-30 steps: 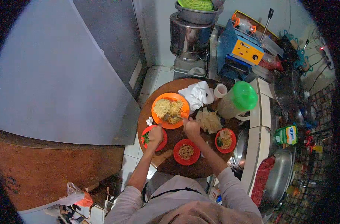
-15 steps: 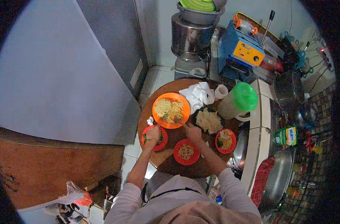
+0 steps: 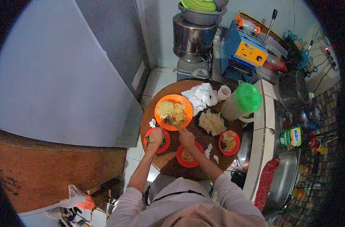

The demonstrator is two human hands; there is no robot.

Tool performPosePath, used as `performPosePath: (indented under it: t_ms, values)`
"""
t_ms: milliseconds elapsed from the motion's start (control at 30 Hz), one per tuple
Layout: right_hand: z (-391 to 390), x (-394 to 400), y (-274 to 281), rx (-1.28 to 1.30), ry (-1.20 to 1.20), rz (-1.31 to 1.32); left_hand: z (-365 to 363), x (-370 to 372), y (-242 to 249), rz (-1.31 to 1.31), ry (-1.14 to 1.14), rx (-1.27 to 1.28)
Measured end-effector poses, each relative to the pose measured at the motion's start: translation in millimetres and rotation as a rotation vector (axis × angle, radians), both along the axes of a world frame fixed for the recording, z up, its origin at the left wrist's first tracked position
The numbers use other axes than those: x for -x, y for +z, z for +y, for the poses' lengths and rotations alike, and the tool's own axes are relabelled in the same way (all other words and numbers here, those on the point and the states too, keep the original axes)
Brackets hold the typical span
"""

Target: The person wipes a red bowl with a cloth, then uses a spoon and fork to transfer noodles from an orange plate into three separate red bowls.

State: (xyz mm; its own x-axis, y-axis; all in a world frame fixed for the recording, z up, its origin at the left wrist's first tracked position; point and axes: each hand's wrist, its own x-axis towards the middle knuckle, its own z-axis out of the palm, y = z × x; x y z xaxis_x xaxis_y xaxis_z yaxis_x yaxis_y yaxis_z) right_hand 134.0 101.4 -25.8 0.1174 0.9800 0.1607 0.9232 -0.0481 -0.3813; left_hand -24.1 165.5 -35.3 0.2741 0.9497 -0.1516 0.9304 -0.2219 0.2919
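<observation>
An orange plate [image 3: 157, 118] on the round table holds noodles [image 3: 177, 112] in two mounds. My right hand [image 3: 186, 139] is closed around a spoon [image 3: 174, 124], whose head rests at the plate's near edge, against the noodles. Over a red bowl [image 3: 166, 148] with green leaves, my left hand [image 3: 155, 139] is also closed, gripping a thin utensil that points into the plate; its kind is too small to make out. Below my right wrist sits another red bowl [image 3: 186, 164] of noodles, partly covered by my forearm.
A third red bowl [image 3: 233, 151] of noodles and greens stands right. Behind it lie pale crackers [image 3: 211, 122], a green-lidded pitcher [image 3: 249, 98], a white cup [image 3: 224, 92] and white paper [image 3: 200, 97]. A tiled ledge [image 3: 259, 143] borders the table on the right.
My right hand has moved left with the spoon, whose head has slid from the plate's right part toward its middle near edge. My left hand has barely moved.
</observation>
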Motion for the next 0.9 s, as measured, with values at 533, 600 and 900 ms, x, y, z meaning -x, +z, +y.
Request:
performPosePath:
  t_ms: [533, 600, 900]
  values:
    - [-8.8, -49.1, -11.3, 0.123, 0.102, -0.201, -1.3, 3.8, 11.9, -0.045, -0.129, -0.109]
    - [-7.7, -47.0, -14.3, 0.002, 0.108, -0.197, -3.8, 2.6, 15.2, -0.053, -0.083, -0.119]
    - [9.8, -14.4, -7.5, -0.162, -0.056, 0.138, 13.1, -20.0, 32.4, -0.036, -0.086, 0.018]
